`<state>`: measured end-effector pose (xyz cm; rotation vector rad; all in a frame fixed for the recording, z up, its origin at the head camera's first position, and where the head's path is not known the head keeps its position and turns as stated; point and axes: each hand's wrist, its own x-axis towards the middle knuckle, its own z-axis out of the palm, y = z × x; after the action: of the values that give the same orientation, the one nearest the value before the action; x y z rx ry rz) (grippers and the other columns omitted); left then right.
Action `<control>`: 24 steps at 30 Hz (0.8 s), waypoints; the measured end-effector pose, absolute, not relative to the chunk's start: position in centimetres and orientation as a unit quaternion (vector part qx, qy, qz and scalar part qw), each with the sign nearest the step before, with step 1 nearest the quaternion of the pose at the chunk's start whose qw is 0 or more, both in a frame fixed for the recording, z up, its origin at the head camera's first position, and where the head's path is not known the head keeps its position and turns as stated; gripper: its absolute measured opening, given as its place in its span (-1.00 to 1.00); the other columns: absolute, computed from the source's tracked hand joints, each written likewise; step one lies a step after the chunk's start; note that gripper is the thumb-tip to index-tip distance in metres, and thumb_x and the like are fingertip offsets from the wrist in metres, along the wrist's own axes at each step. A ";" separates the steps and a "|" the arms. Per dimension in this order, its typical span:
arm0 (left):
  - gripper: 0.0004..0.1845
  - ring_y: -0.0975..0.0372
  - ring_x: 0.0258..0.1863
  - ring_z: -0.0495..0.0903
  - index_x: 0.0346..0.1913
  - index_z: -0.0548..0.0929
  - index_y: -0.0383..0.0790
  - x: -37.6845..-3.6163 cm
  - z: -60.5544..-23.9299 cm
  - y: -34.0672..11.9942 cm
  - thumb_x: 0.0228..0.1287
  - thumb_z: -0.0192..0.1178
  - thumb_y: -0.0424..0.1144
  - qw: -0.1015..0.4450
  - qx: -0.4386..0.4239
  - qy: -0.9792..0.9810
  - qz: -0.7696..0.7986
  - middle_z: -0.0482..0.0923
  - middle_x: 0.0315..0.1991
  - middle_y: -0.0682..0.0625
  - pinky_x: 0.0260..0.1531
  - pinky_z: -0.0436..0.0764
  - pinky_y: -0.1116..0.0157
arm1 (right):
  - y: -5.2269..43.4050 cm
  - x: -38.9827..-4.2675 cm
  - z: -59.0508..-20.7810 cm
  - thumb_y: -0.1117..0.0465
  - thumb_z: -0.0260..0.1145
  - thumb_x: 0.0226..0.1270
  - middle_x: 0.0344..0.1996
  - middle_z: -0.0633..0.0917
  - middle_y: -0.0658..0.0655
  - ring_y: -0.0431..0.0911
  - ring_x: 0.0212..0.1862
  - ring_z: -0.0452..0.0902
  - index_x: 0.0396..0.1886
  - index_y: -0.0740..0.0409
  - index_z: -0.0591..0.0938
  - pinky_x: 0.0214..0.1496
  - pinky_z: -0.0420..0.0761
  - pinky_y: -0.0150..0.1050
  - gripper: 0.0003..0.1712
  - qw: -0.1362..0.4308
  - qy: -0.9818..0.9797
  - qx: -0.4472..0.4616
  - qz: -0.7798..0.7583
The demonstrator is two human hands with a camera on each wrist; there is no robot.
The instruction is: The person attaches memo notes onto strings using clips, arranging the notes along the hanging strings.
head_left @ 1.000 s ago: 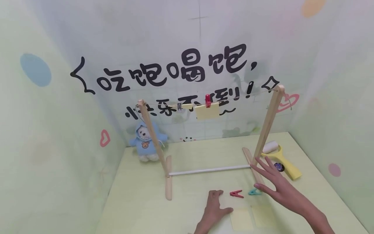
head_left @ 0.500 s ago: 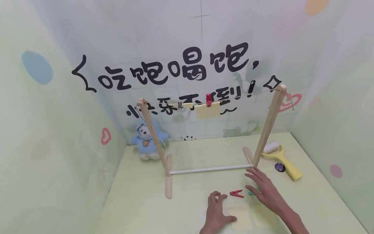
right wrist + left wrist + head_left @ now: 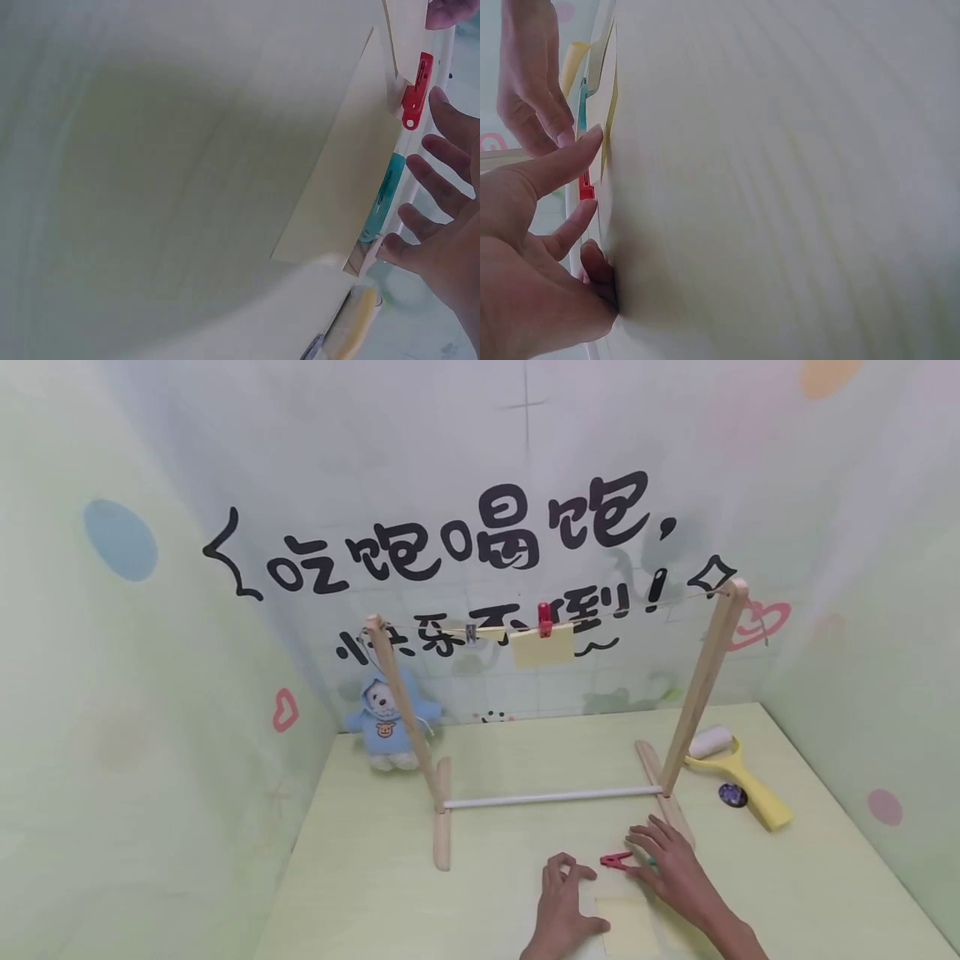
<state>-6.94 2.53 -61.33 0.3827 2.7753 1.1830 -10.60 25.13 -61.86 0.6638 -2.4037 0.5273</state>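
Note:
My left hand [image 3: 564,910] rests low on the table, its thumb at the left edge of a pale yellow sticky note [image 3: 630,928]. Its other fingers are bent and hold nothing. Spread above the clothespins is my right hand [image 3: 678,872], the thumb close to a red clothespin [image 3: 613,860]. A teal clothespin [image 3: 384,196] lies beside the red one, mostly covered by that hand in the head view. A second sticky note [image 3: 337,169] lies flat next to the first; my right wrist partly hides it from the head camera.
Behind stands a wooden frame [image 3: 701,693] with a string, from which a red clothespin [image 3: 545,622] and a small clip [image 3: 471,633] hang notes. A white rod [image 3: 555,797] joins its feet. A plush bear [image 3: 386,727] and a yellow lint roller [image 3: 757,789] flank it.
My right hand has come left and down from the frame's right foot to over the clothespins. My left hand has shifted slightly right, along the note's edge. The head view has turned a little left.

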 end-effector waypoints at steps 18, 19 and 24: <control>-0.63 0.21 0.07 0.32 -0.19 0.64 0.04 -6.6 -61.2 2.2 -0.07 0.56 -0.09 0.047 0.141 0.907 0.393 0.22 0.25 0.00 -0.17 0.46 0.45 | 25.4 -10.7 -63.2 0.13 0.66 -0.42 -0.10 0.73 0.12 0.29 0.08 0.53 -0.23 0.00 0.70 0.12 0.38 0.15 -0.44 0.296 -0.903 0.249 0.189; -0.64 0.20 0.08 0.32 -0.20 0.64 0.03 -6.6 -61.1 2.2 -0.07 0.57 -0.09 0.045 0.141 0.908 0.392 0.22 0.24 0.01 -0.16 0.47 0.44 | 25.4 -10.7 -63.2 0.14 0.67 -0.43 -0.09 0.73 0.12 0.29 0.08 0.53 -0.24 0.00 0.70 0.14 0.37 0.14 -0.44 0.294 -0.904 0.248 0.189; -0.67 0.24 0.09 0.31 -0.27 0.65 0.03 -6.7 -61.1 2.2 -0.08 0.58 -0.09 0.050 0.135 0.912 0.385 0.23 0.24 0.04 -0.14 0.49 0.45 | 25.3 -10.5 -63.0 0.20 0.68 -0.40 -0.07 0.73 0.15 0.30 0.11 0.53 -0.25 0.04 0.71 0.13 0.36 0.20 -0.46 0.277 -0.910 0.239 0.194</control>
<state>-6.72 2.22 -61.08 0.4122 2.7773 1.1712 -10.49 25.30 -63.02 0.6412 -2.4453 0.5212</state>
